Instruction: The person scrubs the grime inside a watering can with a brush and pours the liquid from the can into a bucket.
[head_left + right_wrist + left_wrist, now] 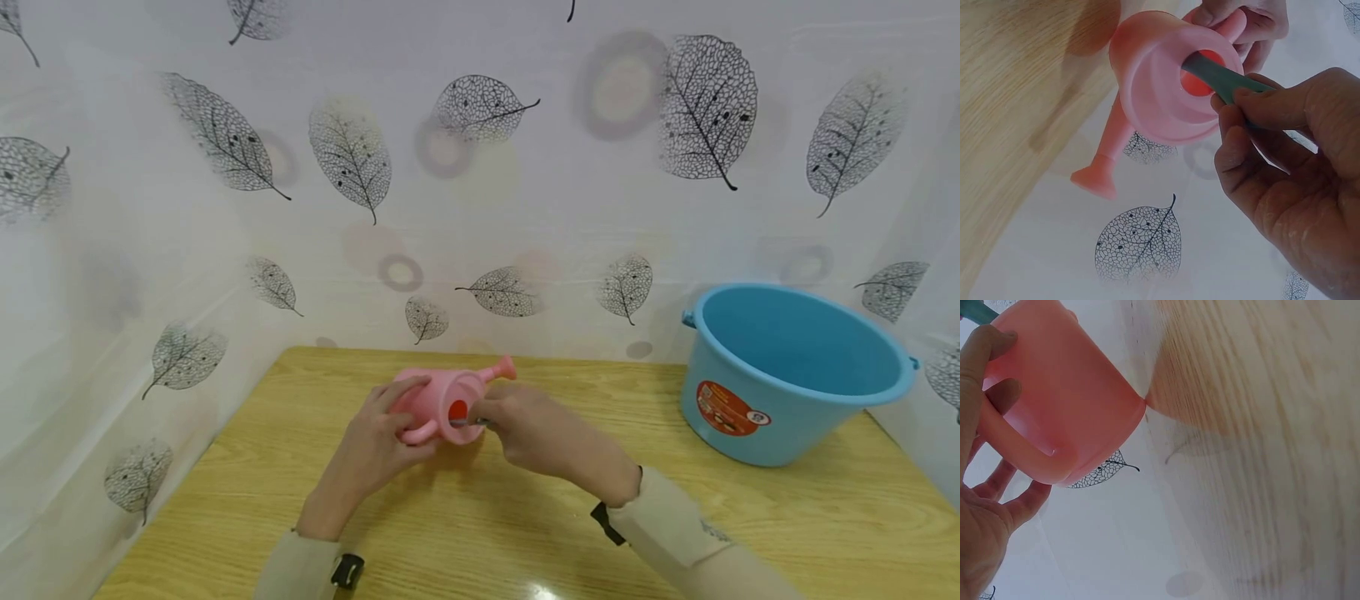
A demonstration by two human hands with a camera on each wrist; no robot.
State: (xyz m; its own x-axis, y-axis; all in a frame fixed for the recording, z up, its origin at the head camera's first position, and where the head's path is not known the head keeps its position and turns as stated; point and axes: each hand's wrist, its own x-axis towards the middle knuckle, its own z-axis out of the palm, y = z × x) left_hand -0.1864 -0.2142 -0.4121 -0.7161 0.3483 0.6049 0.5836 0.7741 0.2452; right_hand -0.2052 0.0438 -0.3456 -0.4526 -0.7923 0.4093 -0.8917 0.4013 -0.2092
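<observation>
A pink toy watering can [422, 402] lies tipped over low at the table's far side, its round top opening turned toward me and its spout pointing right. My left hand [378, 429] grips it around the body and the looped handle [1025, 447]. With thumb and fingers, my right hand [536, 429] pinches a slim teal-green handle-like piece [1222, 79] at the opening. The far end of that piece is hidden inside the can. The can's flared spout head [1094, 178] shows in the right wrist view.
A large light-blue bucket [802, 417] with an orange label stands at the right of the wooden table [525, 533]. White sheeting [540, 225] printed with dark leaves rises behind the table and along both sides. Each wrist wears a black-buckled strap.
</observation>
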